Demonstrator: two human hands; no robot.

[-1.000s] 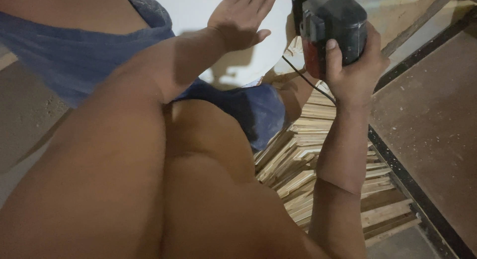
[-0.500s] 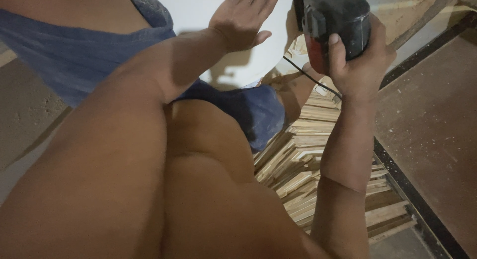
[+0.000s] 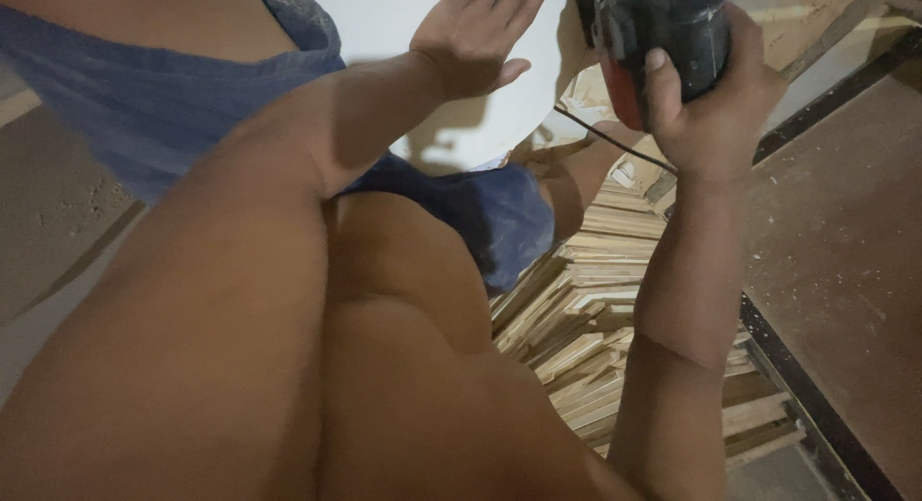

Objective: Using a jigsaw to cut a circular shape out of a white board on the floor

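Note:
My left hand point(image 3: 480, 30) lies flat with fingers spread on a white board point(image 3: 403, 40) at the top of the view. My right hand point(image 3: 715, 97) grips a black and red power tool point(image 3: 658, 40) at the board's right edge. A thin black cord point(image 3: 605, 136) runs from the tool down to the left. My bare arm and knee fill the lower left. Blue shorts point(image 3: 144, 97) show at the upper left and below the board.
A pile of cut wooden strips point(image 3: 586, 328) lies under my right forearm. To the right stands a brown panel point(image 3: 845, 270) with a dark edge, dusted with sawdust. A grey floor point(image 3: 48, 203) shows at the left.
My right hand with the tool has shifted slightly up and to the right. My left hand stays flat on the white board.

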